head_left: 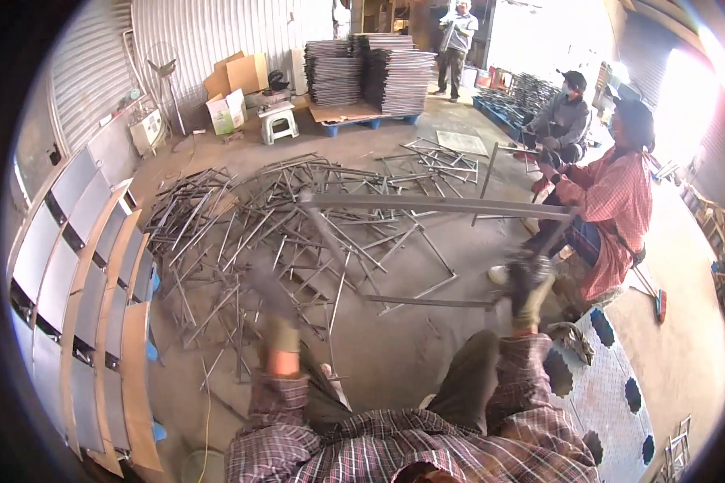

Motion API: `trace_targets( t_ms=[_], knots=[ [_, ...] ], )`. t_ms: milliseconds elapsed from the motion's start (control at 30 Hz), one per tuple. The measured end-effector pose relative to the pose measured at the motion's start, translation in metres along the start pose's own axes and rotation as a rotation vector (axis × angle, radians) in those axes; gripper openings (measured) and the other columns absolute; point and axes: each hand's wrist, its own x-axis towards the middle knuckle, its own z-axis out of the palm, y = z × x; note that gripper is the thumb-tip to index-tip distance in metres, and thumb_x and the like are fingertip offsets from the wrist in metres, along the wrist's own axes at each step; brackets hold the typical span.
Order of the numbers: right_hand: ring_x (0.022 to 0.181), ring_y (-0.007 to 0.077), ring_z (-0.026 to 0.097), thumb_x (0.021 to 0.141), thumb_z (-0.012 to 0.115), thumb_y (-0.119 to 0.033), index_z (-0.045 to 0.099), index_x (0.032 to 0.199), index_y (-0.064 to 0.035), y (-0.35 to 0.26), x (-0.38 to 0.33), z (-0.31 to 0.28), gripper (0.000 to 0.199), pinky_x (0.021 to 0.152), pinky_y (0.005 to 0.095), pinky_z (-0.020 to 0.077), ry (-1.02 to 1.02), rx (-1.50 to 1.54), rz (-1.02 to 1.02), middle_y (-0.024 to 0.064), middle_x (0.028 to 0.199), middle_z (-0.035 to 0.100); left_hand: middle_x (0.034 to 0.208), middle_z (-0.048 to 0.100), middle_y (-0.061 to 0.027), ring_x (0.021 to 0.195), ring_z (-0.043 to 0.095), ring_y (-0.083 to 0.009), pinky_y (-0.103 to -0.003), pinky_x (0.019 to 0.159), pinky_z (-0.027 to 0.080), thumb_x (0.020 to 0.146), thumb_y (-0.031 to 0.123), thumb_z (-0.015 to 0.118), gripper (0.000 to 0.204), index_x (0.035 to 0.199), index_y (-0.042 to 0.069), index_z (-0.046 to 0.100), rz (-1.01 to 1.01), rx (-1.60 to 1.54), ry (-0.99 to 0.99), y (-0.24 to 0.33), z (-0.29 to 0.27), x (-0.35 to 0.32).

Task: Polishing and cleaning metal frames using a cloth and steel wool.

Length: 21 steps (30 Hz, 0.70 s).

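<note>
In front of me, a grey metal frame of straight bars (435,204) is held up, its long bar running across the view. My right hand (528,278), in a dark glove, is closed around the frame's right side. My left hand (271,291), also gloved, is smeared by motion below the frame's left end, and its fingers cannot be made out. Past the raised frame, a large tangled heap of similar thin metal frames (278,229) lies on the concrete floor. Some of its bars lie close to my left hand.
Two seated people, one in a red checked shirt (612,197), are at the right; another stands at the back. Stacked frames (399,80) rest on a blue pallet. Grey panels with cardboard (89,282) line the left. A perforated board (608,386) lies beside my right leg.
</note>
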Motion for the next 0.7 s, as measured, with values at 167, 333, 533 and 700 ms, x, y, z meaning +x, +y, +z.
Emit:
trace_targets(
  t_ms=[167,333,533,700],
  knots=[
    [0.08,0.0143,0.064,0.077,0.076,-0.018,0.066,0.11,-0.0001,0.035,-0.012,0.007,0.039,0.071,0.0294,0.0523,-0.118,0.089,-0.085,0.0043,0.09,0.066,0.12,0.066,-0.0126,0.113,0.062,-0.0193,-0.034,0.093,0.05,0.101,0.034,0.06,0.043,0.127,-0.001,0.06,-0.37,-0.294,-0.348,0.043,0.063,-0.023],
    [0.074,0.0134,0.058,0.083,0.073,-0.02,0.066,0.112,-0.004,0.118,-0.006,-0.001,0.034,0.065,0.0283,0.0467,0.024,0.223,0.05,0.0007,0.088,0.064,0.085,0.072,-0.0056,0.072,0.067,-0.0162,-0.03,0.067,0.051,0.091,0.011,0.07,0.016,0.103,0.0,0.07,-0.139,0.087,-0.404,0.131,0.12,-0.043],
    [0.079,0.0143,0.06,0.092,0.069,-0.026,0.065,0.117,-0.0057,0.193,-0.039,-0.005,0.033,0.07,0.0319,0.0488,0.084,0.22,0.157,0.0024,0.094,0.064,0.074,0.068,-0.012,0.065,0.067,-0.0173,-0.032,0.061,0.049,0.086,0.008,0.073,0.012,0.095,0.002,0.069,-0.021,0.535,-0.49,0.203,0.15,-0.055],
    [0.082,0.0153,0.063,0.093,0.067,-0.028,0.067,0.116,-0.0052,0.212,-0.051,-0.025,0.032,0.073,0.033,0.0514,0.082,0.329,0.353,0.0023,0.096,0.065,0.077,0.068,-0.0163,0.064,0.068,-0.0264,-0.036,0.06,0.05,0.087,0.015,0.076,0.019,0.101,0.005,0.07,0.145,0.341,-0.741,0.201,0.16,-0.082]
  ],
)
